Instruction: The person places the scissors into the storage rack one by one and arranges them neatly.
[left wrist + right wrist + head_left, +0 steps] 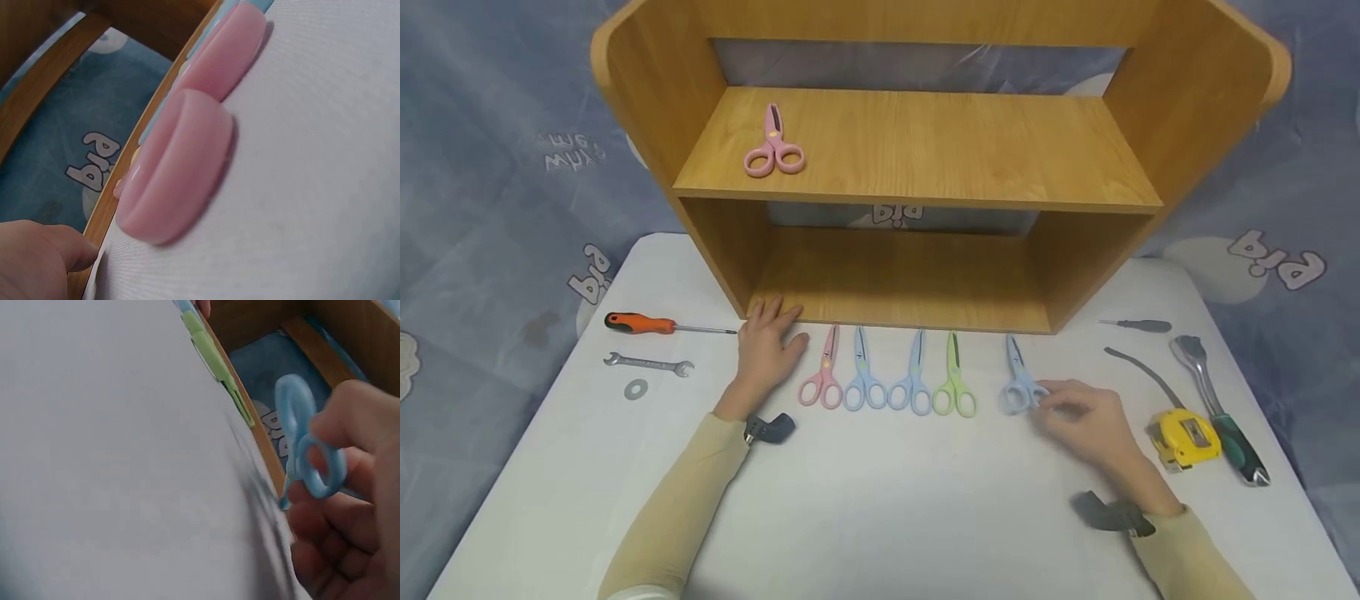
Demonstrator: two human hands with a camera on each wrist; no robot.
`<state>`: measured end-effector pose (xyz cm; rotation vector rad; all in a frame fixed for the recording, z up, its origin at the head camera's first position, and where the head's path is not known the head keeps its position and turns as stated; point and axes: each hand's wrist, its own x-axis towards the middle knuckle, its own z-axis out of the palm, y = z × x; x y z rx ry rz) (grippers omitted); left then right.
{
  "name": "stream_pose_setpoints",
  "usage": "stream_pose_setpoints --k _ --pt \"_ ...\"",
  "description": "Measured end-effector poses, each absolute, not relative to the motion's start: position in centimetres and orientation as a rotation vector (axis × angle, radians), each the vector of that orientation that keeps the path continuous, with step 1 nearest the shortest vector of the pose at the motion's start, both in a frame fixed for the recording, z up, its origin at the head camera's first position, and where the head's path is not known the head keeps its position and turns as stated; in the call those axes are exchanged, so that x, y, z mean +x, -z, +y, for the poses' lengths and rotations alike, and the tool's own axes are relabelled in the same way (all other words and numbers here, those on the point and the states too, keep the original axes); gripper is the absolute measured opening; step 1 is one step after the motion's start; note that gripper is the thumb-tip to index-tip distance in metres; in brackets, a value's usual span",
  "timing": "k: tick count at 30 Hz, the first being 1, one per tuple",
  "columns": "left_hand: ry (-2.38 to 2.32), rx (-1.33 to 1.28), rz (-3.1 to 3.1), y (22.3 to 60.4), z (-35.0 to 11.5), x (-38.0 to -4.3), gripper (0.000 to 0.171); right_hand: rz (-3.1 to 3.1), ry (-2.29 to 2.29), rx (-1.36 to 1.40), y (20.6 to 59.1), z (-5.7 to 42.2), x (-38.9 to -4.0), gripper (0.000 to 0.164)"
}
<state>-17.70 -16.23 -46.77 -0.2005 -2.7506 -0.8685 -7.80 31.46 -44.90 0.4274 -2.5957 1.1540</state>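
My right hand [1086, 421] pinches one handle loop of a pair of light blue scissors [1017, 392], whose blades point toward the shelf unit. In the right wrist view the scissors' handle loops [294, 403] show between thumb and fingers, held off the white surface. My left hand [763, 350] lies with fingers spread at the shelf's front left corner, holding nothing. Between the hands is a row: pink scissors [822, 379], blue scissors [862, 383], more blue scissors [913, 387] and green scissors [954, 387]. The pink handle [181, 169] looms large in the left wrist view.
A wooden shelf unit [917, 150] stands at the back, with pink scissors [774, 146] on its upper board. At left lie an orange screwdriver [640, 323], a wrench [649, 364] and a washer [636, 389]. At right are a small screwdriver [1138, 325], tape measure [1185, 437] and green-handled tool [1236, 446].
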Motion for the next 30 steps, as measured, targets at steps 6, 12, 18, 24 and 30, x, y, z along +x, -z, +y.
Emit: stream_pose_setpoints --k 6,12,18,24,30 --pt "0.896 -0.214 -2.741 46.7 -16.1 -17.8 0.053 -2.203 -1.414 0.784 38.2 29.9 -7.1 0.026" --pt "0.901 -0.2 -2.757 46.6 -16.2 -17.8 0.053 -1.861 -1.511 1.037 29.1 23.6 -8.2 0.009" --pt "0.9 -0.182 -2.766 46.6 -16.5 -17.7 0.054 -2.038 -1.119 0.981 22.5 16.4 -13.7 0.007" --pt "0.907 -0.167 -2.777 46.8 -16.8 -17.5 0.054 -2.369 -0.962 0.884 19.8 10.5 -19.4 0.015" --pt "0.909 -0.196 -2.776 46.6 -16.5 -17.7 0.054 -2.537 -0.829 0.787 18.6 8.9 -22.8 0.02"
